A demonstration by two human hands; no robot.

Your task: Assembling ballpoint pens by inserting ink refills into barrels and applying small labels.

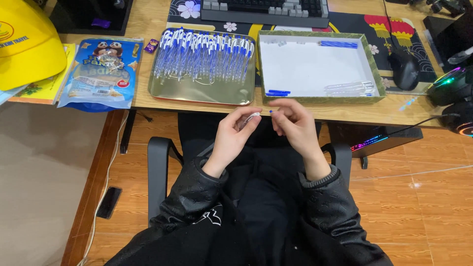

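A: What sits between the hands?

B: A small clear pen barrel (252, 116), pinched in the fingertips of the left hand (232, 139); it hangs just below the near edge of the wooden desk (148, 19), above the person's lap; the right hand (294, 125) is closed on a tiny blue part (271, 112), thumb against fingers, just beside the barrel; whether the two parts touch I cannot tell.

A: And right above them?

B: Two trays on the desk; the gold tray (197, 93) on the left holds a thick row of blue-and-clear pens (203, 53) lying side by side; the green-rimmed box (320, 98) on the right has a white floor with a few clear barrels (351, 87) near its front right corner, short blue pieces (278, 92) at the front left, and a bundle of blue refills (338, 44) along the back.

A: Further out?

B: A blue snack bag (101, 74) left of the gold tray; a yellow cap (24, 44) beyond that; a keyboard (266, 10) behind the trays; a black mouse (405, 69) to the right of the box.
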